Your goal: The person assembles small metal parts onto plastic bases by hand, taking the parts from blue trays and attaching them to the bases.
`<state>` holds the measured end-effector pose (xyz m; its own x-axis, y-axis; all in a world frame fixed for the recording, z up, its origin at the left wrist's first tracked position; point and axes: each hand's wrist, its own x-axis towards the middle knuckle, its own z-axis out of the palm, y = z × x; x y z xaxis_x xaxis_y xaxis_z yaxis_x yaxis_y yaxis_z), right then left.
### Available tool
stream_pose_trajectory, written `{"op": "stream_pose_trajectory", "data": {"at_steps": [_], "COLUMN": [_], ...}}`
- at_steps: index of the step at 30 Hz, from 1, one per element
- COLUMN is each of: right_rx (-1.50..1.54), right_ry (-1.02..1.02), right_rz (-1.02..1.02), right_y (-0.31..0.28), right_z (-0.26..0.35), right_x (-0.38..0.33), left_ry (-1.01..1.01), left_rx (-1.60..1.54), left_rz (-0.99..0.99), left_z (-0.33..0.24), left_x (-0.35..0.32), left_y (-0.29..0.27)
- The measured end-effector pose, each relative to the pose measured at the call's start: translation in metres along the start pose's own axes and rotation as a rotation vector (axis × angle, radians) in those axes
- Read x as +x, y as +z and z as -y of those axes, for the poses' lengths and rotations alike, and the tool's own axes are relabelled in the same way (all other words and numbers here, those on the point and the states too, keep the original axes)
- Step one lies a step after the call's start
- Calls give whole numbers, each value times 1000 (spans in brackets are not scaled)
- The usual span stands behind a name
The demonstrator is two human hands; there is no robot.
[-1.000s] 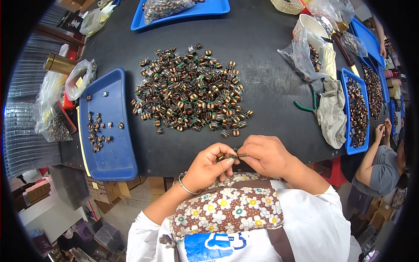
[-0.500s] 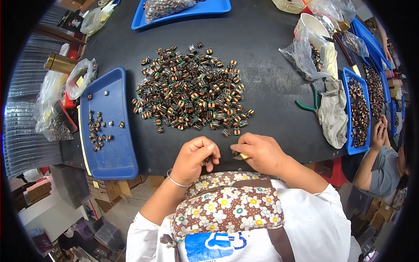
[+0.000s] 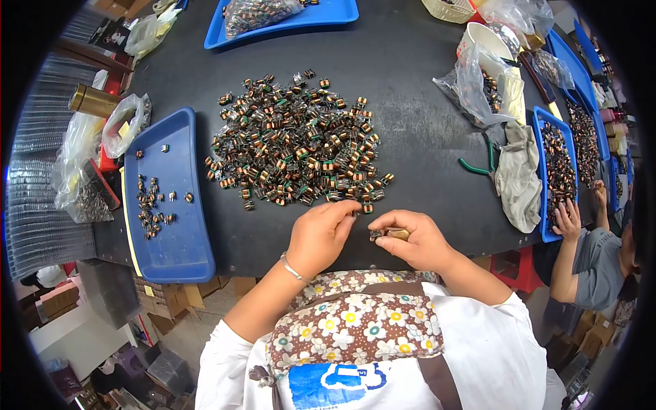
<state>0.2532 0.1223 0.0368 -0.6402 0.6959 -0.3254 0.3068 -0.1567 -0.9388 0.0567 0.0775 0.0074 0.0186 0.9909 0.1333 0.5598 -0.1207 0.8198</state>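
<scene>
with the right hand (image 3: 415, 240), pinching a small dark wire coil (image 3: 375, 235) and a flat tan tool (image 3: 398, 234) between thumb and fingers, just above the near side of the desk (image 3: 424, 164). with the left hand (image 3: 318, 238), holding thumb and fingertips close together by the near edge of the heap of coils (image 3: 294, 143), just beside a loose coil (image 3: 368, 208). seeing something dark at those tips, but not being able to tell if gripping it or only touching it.

seeing just a few coils (image 3: 147, 198) in the blue tray (image 3: 181, 246) off to the left, and many, many more in the heap. so, guessing at a little bit done and lots left. not being able to tell about being done with the coil in the right hand.

poking that coil's dark end out to the left, toward the other hand. maybe running its long axis left to right, but looking too small for being sure.
</scene>
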Motion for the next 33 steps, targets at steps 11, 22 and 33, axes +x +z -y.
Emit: {"op": "stream_pose_trajectory", "data": {"at_steps": [11, 22, 33], "right_rx": [-37, -240, -430], "right_ry": [-102, -263, -363], "right_rz": [30, 31, 18], "right_y": [2, 3, -2], "right_z": [7, 15, 9], "right_x": [3, 0, 6], "left_ry": [-487, -655, -762], "left_rx": [-761, -1114, -1432], "left_rz": [216, 308, 347], "left_z": [-23, -18, -15], "left_x": [-27, -31, -34], "left_y": [-11, -10, -16]}}
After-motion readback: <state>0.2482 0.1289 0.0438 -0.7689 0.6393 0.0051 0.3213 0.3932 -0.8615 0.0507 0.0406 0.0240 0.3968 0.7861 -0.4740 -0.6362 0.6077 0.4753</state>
